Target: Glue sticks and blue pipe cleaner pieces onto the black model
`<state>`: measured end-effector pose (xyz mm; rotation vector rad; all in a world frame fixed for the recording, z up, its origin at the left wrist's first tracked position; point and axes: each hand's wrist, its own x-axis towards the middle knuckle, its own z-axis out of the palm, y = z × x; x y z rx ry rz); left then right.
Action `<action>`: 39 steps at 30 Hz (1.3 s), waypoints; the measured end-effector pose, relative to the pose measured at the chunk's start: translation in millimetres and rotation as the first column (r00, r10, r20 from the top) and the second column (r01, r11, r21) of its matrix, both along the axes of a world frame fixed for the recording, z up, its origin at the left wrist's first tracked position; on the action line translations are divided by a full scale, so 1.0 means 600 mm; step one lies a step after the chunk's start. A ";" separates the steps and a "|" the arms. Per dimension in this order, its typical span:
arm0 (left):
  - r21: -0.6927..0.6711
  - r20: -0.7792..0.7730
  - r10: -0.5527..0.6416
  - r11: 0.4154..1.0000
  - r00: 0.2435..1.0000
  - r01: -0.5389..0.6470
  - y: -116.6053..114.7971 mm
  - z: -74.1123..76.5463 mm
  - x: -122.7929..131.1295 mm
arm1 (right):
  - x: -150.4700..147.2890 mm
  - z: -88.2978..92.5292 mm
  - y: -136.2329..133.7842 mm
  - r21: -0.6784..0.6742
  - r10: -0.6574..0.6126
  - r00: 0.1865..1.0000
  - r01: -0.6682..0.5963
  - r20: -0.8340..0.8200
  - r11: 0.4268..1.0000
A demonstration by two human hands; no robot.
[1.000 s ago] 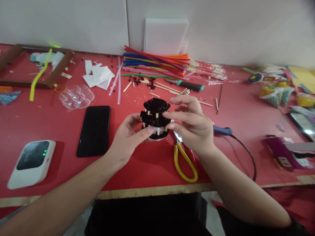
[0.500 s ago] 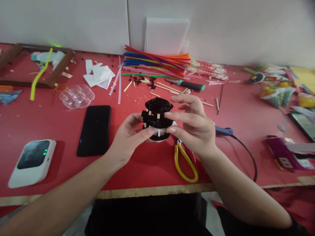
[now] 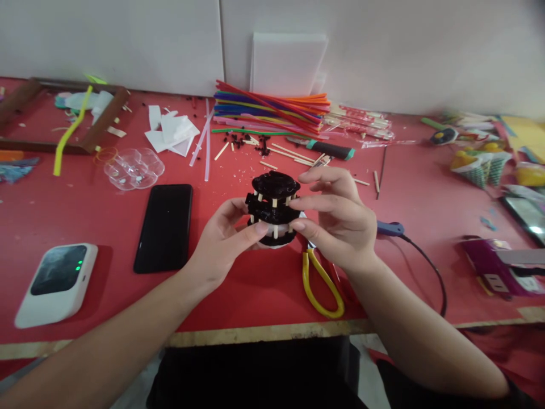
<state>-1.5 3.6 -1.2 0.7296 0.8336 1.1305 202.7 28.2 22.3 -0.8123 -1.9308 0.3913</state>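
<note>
Between my hands is a small tiered model (image 3: 272, 213), with black fuzzy-looking layers held apart by short pale wooden sticks and a whitish band low down. My left hand (image 3: 227, 236) grips its left side, thumb on the lower tier and the other fingers partly hidden behind. On the right, my right hand (image 3: 340, 218) has its thumb at the lower tier and a finger at the upper sticks; its index finger reaches beside the black top. Yellow-handled scissors (image 3: 319, 284) lie below my right hand, their blades mostly covered.
A black phone (image 3: 164, 227) and a white device (image 3: 57, 284) lie left. Colourful pipe cleaners (image 3: 270, 111) are piled at the back, near a utility knife (image 3: 330, 149) and loose sticks (image 3: 292, 152). A blue-handled corded tool (image 3: 389, 228) and purple power strip (image 3: 489, 264) are right.
The view has shifted very slightly. My right fingers have moved a little against the model's right side, where more of the sticks show; both hands keep their hold.
</note>
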 end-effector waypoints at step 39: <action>0.161 -0.076 0.246 0.959 0.966 -0.232 0.016 -0.007 -0.007 | -0.022 -0.026 0.006 -0.154 -0.023 0.760 0.161 0.650 0.975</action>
